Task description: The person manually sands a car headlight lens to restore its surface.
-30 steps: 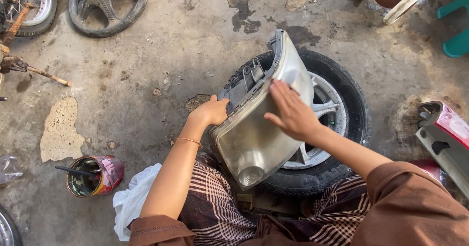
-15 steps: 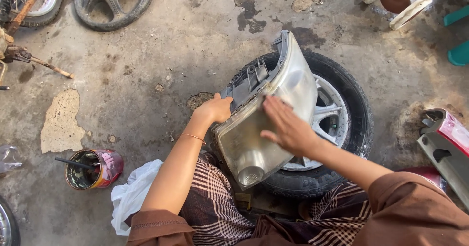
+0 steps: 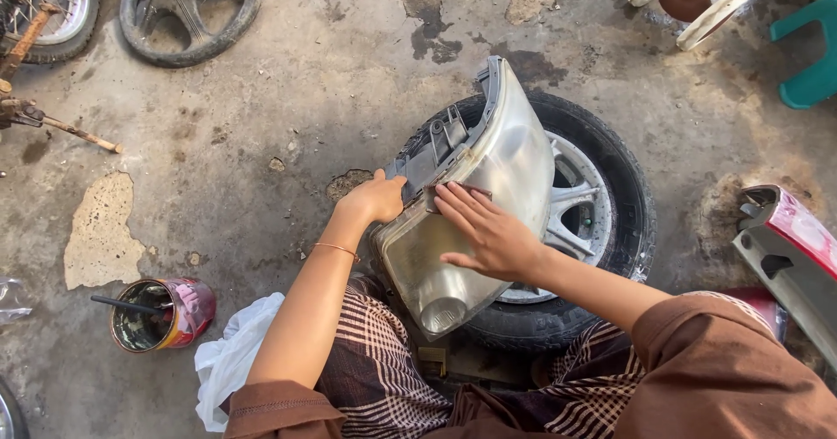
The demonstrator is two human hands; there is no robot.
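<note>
A cloudy car headlight with a grey plastic housing rests tilted on a car tyre with a silver rim. My left hand grips the headlight's left edge by the housing. Flat on the lens lies my right hand, fingers spread, pressing what looks like a small piece of abrasive paper under the fingertips. My lap in a checked cloth is just below the headlight.
An open tin can with a stick in it stands on the concrete at lower left, beside a white plastic bag. A spare tyre lies at top left. A red and grey vehicle part sits at the right.
My right hand has slid down and left across the lens, toward the left edge. The left hand keeps its hold; the view shifted slightly.
</note>
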